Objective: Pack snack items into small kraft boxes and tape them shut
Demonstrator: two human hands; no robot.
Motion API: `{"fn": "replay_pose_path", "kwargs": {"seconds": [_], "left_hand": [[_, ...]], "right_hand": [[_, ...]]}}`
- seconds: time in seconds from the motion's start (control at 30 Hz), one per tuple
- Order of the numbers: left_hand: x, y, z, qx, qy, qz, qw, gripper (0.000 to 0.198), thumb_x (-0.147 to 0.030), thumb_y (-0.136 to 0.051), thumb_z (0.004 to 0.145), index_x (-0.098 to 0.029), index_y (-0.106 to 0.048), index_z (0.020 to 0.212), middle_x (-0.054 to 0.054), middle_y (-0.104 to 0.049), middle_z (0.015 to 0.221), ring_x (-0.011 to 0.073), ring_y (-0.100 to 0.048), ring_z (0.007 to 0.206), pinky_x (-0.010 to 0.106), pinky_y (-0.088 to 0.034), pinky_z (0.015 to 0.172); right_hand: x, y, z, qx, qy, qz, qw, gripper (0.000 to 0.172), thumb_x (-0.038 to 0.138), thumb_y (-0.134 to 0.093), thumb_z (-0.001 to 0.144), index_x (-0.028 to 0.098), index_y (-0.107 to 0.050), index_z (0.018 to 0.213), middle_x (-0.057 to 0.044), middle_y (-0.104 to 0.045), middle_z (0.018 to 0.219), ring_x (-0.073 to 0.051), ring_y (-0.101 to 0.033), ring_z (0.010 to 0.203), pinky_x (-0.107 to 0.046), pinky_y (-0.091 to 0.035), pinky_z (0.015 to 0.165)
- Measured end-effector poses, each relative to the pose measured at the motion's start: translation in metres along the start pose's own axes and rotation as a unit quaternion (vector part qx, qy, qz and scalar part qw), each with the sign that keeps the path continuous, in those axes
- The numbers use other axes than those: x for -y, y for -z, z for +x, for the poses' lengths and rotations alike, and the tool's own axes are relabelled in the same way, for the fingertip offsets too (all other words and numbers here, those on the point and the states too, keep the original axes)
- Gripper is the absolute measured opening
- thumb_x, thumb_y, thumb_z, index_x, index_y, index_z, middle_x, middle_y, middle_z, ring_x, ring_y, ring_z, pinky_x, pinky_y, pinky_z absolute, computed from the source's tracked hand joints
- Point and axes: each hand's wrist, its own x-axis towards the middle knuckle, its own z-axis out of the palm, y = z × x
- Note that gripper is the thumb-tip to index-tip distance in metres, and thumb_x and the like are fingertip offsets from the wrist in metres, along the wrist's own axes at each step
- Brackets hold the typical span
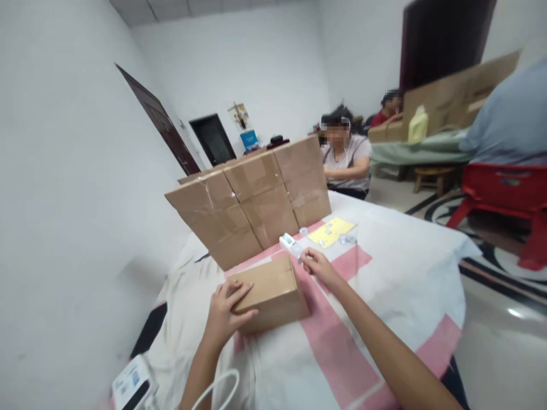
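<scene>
A closed cardboard box (271,285) sits on the cloth-covered table in front of me. My left hand (225,312) grips its left end, fingers across the top and thumb against the near side. Beyond the box's right end, my right hand (318,267) hovers with its fingertips pinched together. What is between them, if anything, is too small to make out. Just past those fingertips lies a small white device (288,242) with a grey window. A yellow sheet (331,230) with several small pale pieces on it is a little farther right.
A tall folded cardboard screen (256,208) stands across the table behind the box. A person (348,159) sits beyond it. At lower left is a white device (134,384) near a white cable (226,378). A red chair (504,188) stands at right.
</scene>
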Motion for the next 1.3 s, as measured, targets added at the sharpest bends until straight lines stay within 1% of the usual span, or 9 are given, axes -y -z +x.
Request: {"fn": "replay_pose_path", "kwargs": {"seconds": [0.23,0.5,0.7,0.77,0.9,1.0,1.07,1.2,1.3], "left_hand": [[0.001,0.005,-0.003,0.042,0.027,-0.046,0.998,0.059,-0.054,-0.078,0.076,-0.033,-0.067,0.130,0.007,-0.057,0.116,0.0282,-0.057,0.115,0.056,-0.047,0.108],[-0.004,0.011,0.001,0.048,0.007,-0.053,0.997,0.068,-0.045,-0.083,0.074,-0.039,-0.060,0.137,0.005,-0.053,0.119,0.0268,-0.057,0.117,0.056,-0.047,0.112],[-0.003,0.012,0.002,0.055,0.009,-0.053,0.997,0.072,-0.041,-0.085,0.073,-0.041,-0.058,0.139,0.003,-0.052,0.119,0.0258,-0.058,0.119,0.055,-0.046,0.115],[-0.004,0.012,0.002,0.058,0.016,-0.057,0.997,0.071,-0.040,-0.085,0.073,-0.041,-0.058,0.139,0.003,-0.052,0.120,0.0256,-0.057,0.121,0.055,-0.044,0.116],[-0.006,0.012,0.002,0.053,0.023,-0.044,0.997,0.067,-0.042,-0.085,0.074,-0.038,-0.061,0.136,0.003,-0.053,0.119,0.0254,-0.059,0.119,0.055,-0.046,0.115],[-0.007,0.011,0.001,0.052,0.030,-0.034,0.998,0.064,-0.043,-0.084,0.074,-0.034,-0.063,0.134,0.005,-0.053,0.119,0.0262,-0.059,0.118,0.056,-0.047,0.113],[-0.008,0.011,0.001,0.051,0.032,-0.033,0.998,0.063,-0.044,-0.083,0.075,-0.033,-0.064,0.133,0.005,-0.052,0.118,0.0265,-0.059,0.118,0.056,-0.047,0.113],[-0.010,0.010,0.002,0.042,0.031,-0.038,0.998,0.061,-0.047,-0.083,0.074,-0.031,-0.066,0.131,0.005,-0.052,0.116,0.0260,-0.059,0.116,0.054,-0.047,0.112],[-0.011,0.010,0.003,0.040,0.037,-0.039,0.998,0.059,-0.047,-0.082,0.075,-0.030,-0.066,0.129,0.005,-0.053,0.116,0.0262,-0.059,0.117,0.053,-0.047,0.112]], "right_hand": [[-0.010,0.005,-0.012,0.032,-0.022,0.123,0.992,0.035,0.048,-0.073,0.075,0.021,-0.052,0.079,0.005,-0.049,0.062,-0.009,-0.041,0.052,-0.021,-0.023,0.049],[-0.012,0.005,-0.015,0.151,-0.034,0.060,0.986,0.021,0.029,-0.069,0.073,0.019,-0.051,0.078,0.005,-0.048,0.071,-0.009,-0.044,0.063,-0.022,-0.032,0.058],[-0.027,0.006,-0.011,0.165,-0.015,-0.010,0.986,0.015,0.025,-0.068,0.075,0.018,-0.055,0.079,0.003,-0.050,0.084,-0.010,-0.049,0.072,-0.023,-0.040,0.069],[-0.031,0.008,-0.011,0.125,-0.039,-0.053,0.990,0.021,0.028,-0.074,0.074,0.017,-0.059,0.084,0.001,-0.052,0.092,-0.010,-0.051,0.076,-0.024,-0.042,0.072],[-0.033,0.008,-0.017,-0.082,-0.072,-0.151,0.983,0.028,0.029,-0.080,0.072,0.017,-0.066,0.093,-0.001,-0.058,0.096,-0.013,-0.053,0.082,-0.027,-0.043,0.076],[-0.027,0.001,-0.028,-0.048,-0.029,-0.121,0.991,0.011,0.020,-0.066,0.083,0.017,-0.074,0.090,-0.002,-0.062,0.088,-0.013,-0.054,0.076,-0.027,-0.042,0.073],[-0.022,-0.006,-0.036,-0.034,-0.011,-0.122,0.992,0.018,0.019,-0.064,0.085,0.017,-0.078,0.097,-0.002,-0.063,0.088,-0.013,-0.054,0.074,-0.028,-0.042,0.072],[-0.017,-0.019,-0.051,-0.141,0.005,-0.174,0.975,0.031,0.018,-0.062,0.087,0.018,-0.077,0.115,-0.003,-0.060,0.093,-0.013,-0.053,0.072,-0.030,-0.044,0.072],[-0.017,-0.026,-0.055,-0.109,-0.006,-0.147,0.983,0.033,0.013,-0.057,0.087,0.017,-0.079,0.111,-0.002,-0.057,0.086,-0.012,-0.053,0.069,-0.028,-0.044,0.068]]}}
